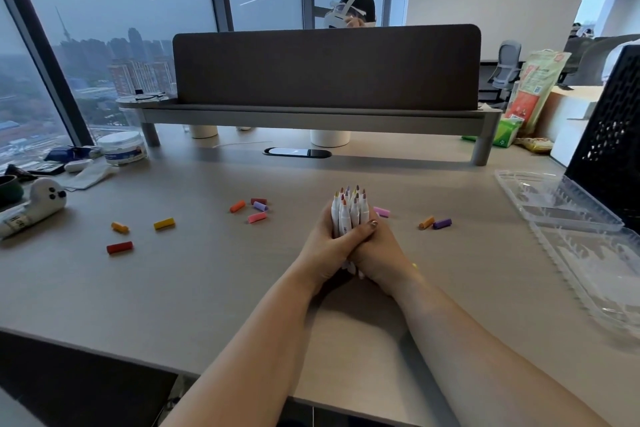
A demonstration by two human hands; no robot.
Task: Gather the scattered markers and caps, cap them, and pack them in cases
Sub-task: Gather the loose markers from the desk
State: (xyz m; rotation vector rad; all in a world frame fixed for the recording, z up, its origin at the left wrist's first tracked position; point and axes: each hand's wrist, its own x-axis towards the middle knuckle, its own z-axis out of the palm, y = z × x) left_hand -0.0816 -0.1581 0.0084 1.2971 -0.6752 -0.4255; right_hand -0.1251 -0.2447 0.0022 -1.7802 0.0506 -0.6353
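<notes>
A bundle of several uncapped white markers point(349, 210) stands upright at the middle of the desk, coloured tips up. My left hand point(327, 248) and my right hand point(379, 248) wrap around its lower part from both sides. Loose caps lie scattered on the desk: a red cap point(119, 247), a yellow cap point(164, 224), an orange-yellow cap point(120, 227), a cluster of several caps point(252, 209) left of the bundle, a pink cap point(382, 212) right behind my right hand, and an orange cap point(426, 222) beside a purple cap point(442, 223). Two clear plastic cases point(554, 204) lie open at the right.
A grey shelf with a dark divider panel point(325, 66) spans the back of the desk; another person sits behind it. A seal-shaped plush point(34, 206), a white tub point(121, 147) and small items sit at the left. A black perforated crate point(609, 135) stands at the right edge.
</notes>
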